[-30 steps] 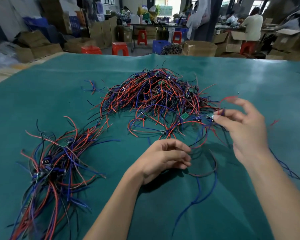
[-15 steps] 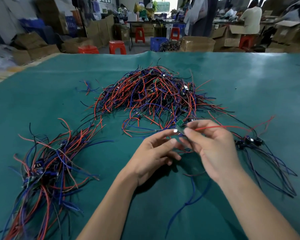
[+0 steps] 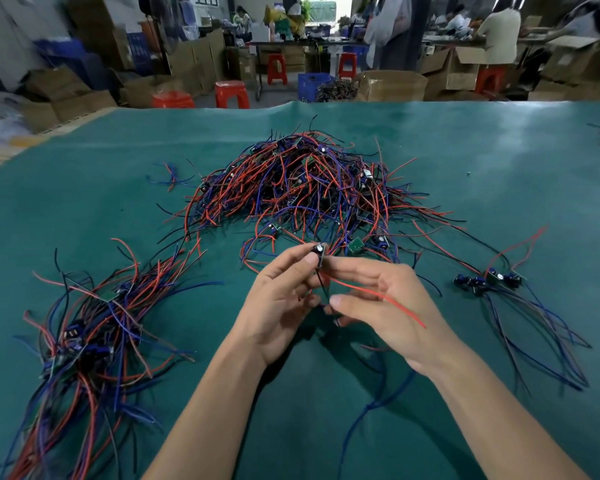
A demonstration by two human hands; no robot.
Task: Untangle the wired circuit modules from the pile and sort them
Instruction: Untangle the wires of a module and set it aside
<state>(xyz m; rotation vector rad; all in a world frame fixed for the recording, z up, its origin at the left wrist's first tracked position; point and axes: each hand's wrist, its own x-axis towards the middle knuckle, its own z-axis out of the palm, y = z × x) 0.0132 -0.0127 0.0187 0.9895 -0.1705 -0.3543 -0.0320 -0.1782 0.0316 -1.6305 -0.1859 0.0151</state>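
Both hands meet just below the big pile (image 3: 305,192), which lies at 12 o'clock on the green table cover (image 3: 499,174). The left hand (image 3: 278,306) pinches a small module (image 3: 319,252) between thumb and forefinger and holds it upright. The right hand (image 3: 388,299) has its fingers partly curled beside it, and the red wire (image 3: 378,296) of the module runs across its palm; I cannot tell if this hand really grips the wire or only supports it.

A bundle of sorted pieces (image 3: 84,334) lies at 8 o'clock, and a smaller group (image 3: 489,280) at 3 o'clock.

The risks, as I judge them:
- The other wires of the module hang down behind the fingers, maybe still caught in loose wires near the pile. A quick pull could drag more pieces out, or strain the solder joints.
- The pinch is only on the small body, so it could slip.
- Placing it carelessly may tangle it again with the loose blue wire (image 3: 361,417) at 6 o'clock
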